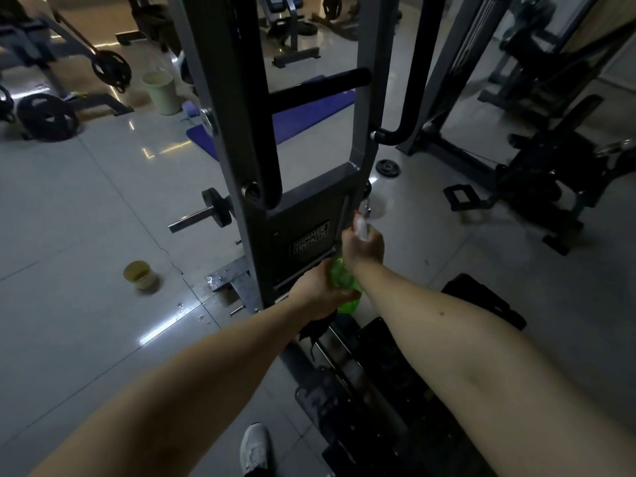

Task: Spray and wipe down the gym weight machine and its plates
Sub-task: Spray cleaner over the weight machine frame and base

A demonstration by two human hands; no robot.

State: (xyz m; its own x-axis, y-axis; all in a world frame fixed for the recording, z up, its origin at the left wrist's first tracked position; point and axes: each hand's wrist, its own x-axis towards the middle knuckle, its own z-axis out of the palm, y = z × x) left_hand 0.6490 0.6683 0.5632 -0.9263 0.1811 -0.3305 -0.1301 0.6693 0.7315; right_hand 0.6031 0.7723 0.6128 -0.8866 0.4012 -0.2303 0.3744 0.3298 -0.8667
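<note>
Tiled floor (pixel 86 201) is lying open wide left of the weight machine (pixel 303 215), whose grey frame is filling centre view; a second dark machine (pixel 550 173) is crowding the right side. A plate (pixel 216 207) is sitting on the frame's left peg. Left hand (pixel 316 294) is curling its fingers round the green spray bottle (pixel 344 280) body, just beside the frame's lower right edge, with a dark cloth (pixel 315 328) hanging beneath. Right hand (pixel 363 249) is wrapping round the bottle's white trigger head. A cup (pixel 140 275) is standing on the floor, well apart to the left.

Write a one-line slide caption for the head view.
Left hand holds the green spray bottle, right hand grips its white trigger head, aimed at the weight machine frame.
</note>
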